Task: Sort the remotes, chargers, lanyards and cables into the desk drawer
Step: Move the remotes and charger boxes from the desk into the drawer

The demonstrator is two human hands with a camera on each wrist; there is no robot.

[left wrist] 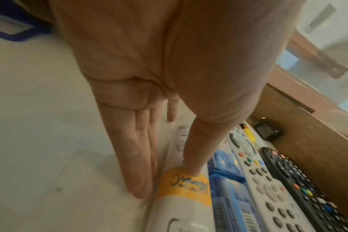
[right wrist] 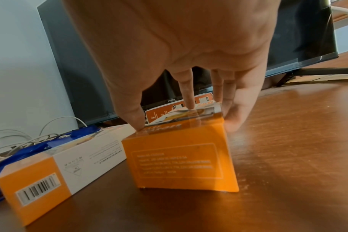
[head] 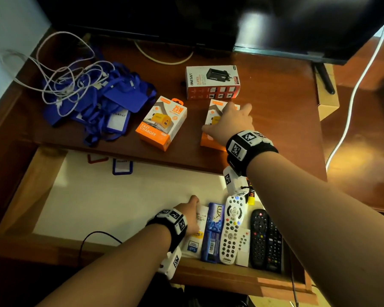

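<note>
An orange charger box lies on the wooden desk. My right hand grips it, thumb on its left edge and fingers over the top and right side. A second orange charger box and a white-and-red charger box lie close by. At far left, blue lanyards lie under tangled white cables. In the open drawer, my left hand lays straight fingers along a white remote with a yellow label, thumb on top.
To the right of that remote the drawer holds a blue pack, a white remote, a small white remote and two black remotes. A blue badge holder lies at the drawer's back. A TV stands behind.
</note>
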